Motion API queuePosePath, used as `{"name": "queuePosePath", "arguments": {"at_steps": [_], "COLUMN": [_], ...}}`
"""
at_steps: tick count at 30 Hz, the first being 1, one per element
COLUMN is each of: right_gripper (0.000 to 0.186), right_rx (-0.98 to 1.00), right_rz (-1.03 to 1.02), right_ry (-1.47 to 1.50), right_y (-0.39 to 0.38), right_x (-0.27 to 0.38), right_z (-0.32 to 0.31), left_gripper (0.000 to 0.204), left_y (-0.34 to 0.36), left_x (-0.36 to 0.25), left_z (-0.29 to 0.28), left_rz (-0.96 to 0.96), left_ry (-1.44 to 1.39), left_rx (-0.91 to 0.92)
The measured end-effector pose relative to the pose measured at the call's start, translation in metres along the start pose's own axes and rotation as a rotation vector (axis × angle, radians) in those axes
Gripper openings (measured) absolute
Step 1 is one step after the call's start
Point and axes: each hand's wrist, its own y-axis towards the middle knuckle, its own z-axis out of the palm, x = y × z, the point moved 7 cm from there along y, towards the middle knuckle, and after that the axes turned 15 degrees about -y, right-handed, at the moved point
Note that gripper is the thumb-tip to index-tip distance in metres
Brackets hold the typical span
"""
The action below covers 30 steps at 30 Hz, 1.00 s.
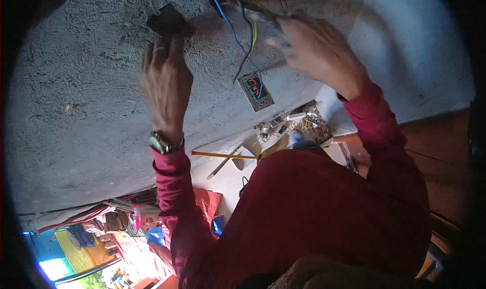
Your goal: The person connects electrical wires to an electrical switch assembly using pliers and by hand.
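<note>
My left hand (164, 86) reaches up the rough grey wall (86, 61), fingers stretched out at the lower edge of a dark square box (167, 20). My right hand (319, 53), blurred, is closed around something I cannot make out, beside loose blue, dark and yellow wires (253, 38). These wires hang from a dark opening at the top of the view. Below them is a rectangular wall fitting (255, 91) with red and green parts inside and a blue wire running to it.
Below lie rubble and white fittings (296, 118), a long orange stick (217, 155) and a grey rod (223, 165) on the pale floor. A brown wooden panel (435, 142) stands right. Hanging clothes (83, 236) and a red bag (207, 200) show at lower left.
</note>
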Motion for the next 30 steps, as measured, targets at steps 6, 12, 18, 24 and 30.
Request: {"name": "queuePosePath", "arguments": {"at_steps": [6, 12, 18, 24, 30], "right_gripper": [0.037, 0.031, 0.035, 0.042, 0.04], "right_rx": [-0.006, -0.124, -0.029, -0.04, -0.034], "right_rz": [-0.027, -0.021, -0.011, -0.05, -0.07], "right_ry": [-0.117, -0.158, -0.06, -0.015, -0.065], "right_y": [-0.012, -0.014, -0.01, -0.007, -0.006], "right_x": [-0.015, -0.018, -0.022, -0.023, -0.03], "right_z": [-0.017, -0.018, -0.003, -0.003, 0.007], "left_gripper": [0.026, 0.017, 0.016, 0.017, 0.028], "left_y": [0.022, 0.016, -0.013, -0.022, -0.036], "left_x": [-0.019, -0.023, 0.005, -0.001, 0.016], "left_z": [0.013, 0.002, 0.001, 0.005, 0.02], "left_rz": [-0.025, -0.241, -0.38, -0.436, -0.627], "left_ry": [0.002, -0.066, -0.341, -0.329, -0.491], "left_rx": [-0.042, -0.02, -0.013, -0.07, -0.081]}}
